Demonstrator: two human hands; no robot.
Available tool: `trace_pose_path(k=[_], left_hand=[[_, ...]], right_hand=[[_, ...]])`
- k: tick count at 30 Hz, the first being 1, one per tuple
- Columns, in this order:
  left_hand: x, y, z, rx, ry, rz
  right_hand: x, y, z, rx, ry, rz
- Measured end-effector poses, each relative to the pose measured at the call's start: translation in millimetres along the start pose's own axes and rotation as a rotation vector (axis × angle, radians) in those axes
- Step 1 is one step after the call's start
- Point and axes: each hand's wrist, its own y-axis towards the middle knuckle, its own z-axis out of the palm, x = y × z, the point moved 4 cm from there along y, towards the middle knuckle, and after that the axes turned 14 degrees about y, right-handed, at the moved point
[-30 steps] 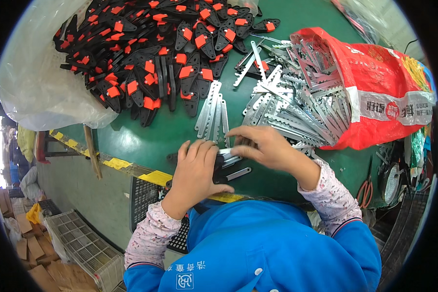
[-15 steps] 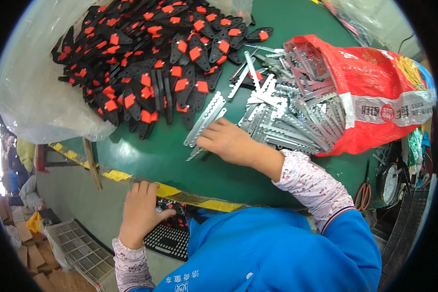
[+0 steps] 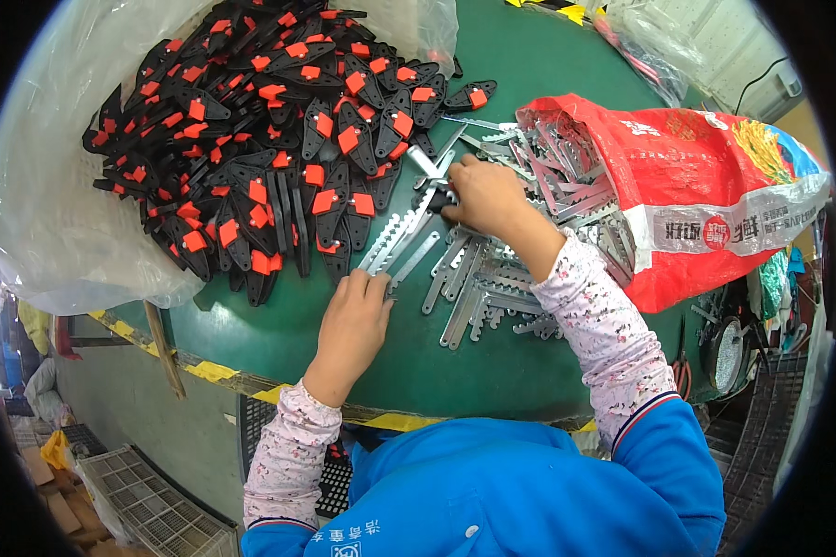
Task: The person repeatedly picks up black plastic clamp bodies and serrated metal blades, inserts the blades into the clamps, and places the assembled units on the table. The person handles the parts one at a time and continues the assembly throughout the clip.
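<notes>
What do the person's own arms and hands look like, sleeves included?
The left hand and right hand are bare, without gloves. Both arms wear pale floral-print fabric oversleeves, below blue shirt sleeves with thin navy, white and red trim.

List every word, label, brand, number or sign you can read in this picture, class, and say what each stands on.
Red sack, pale band: large characters and a round red mark; wording not copied here.
Red sack, upper part: pale characters, too blurred to read.
Blue shirt: white characters and a square emblem; wording not copied here.
Metal strips: no lettering can be made out.
</notes>
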Motion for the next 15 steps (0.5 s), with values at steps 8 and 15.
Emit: trace_pose_path(k=[8, 15], left_hand=[[9, -16, -15, -0.149, -0.721, -0.355], [33, -55, -4, -0.074, -0.913, -0.581]], right_hand=[[84, -58, 5, -0.093, 0.503, -0.466], [85, -72, 45, 0.003, 0.497, -0.434]])
